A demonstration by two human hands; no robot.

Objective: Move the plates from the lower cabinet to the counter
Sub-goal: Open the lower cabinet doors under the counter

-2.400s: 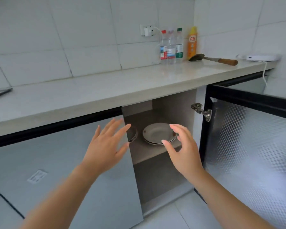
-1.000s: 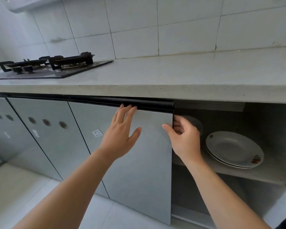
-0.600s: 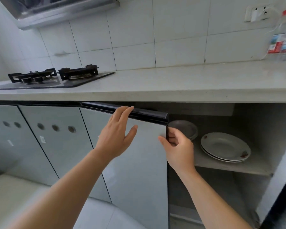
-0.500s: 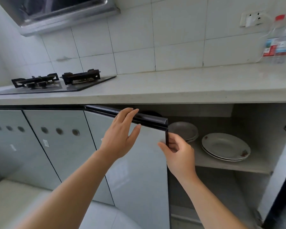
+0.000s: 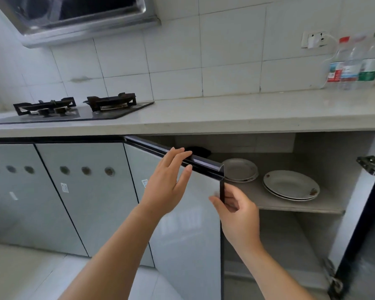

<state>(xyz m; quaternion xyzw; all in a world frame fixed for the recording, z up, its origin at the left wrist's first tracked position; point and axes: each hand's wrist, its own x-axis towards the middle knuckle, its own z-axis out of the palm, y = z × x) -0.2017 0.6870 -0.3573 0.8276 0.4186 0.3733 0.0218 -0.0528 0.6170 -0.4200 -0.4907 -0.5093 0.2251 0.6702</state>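
Left hand rests straight, close-set fingers on the black rim of the ajar glossy grey cabinet door; right hand pinches its free edge between thumb and curled fingers. Right of the door, two stacks of round white plates sit on the inner shelf.

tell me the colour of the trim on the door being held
Glossy black trim on the cabinet door; head view.
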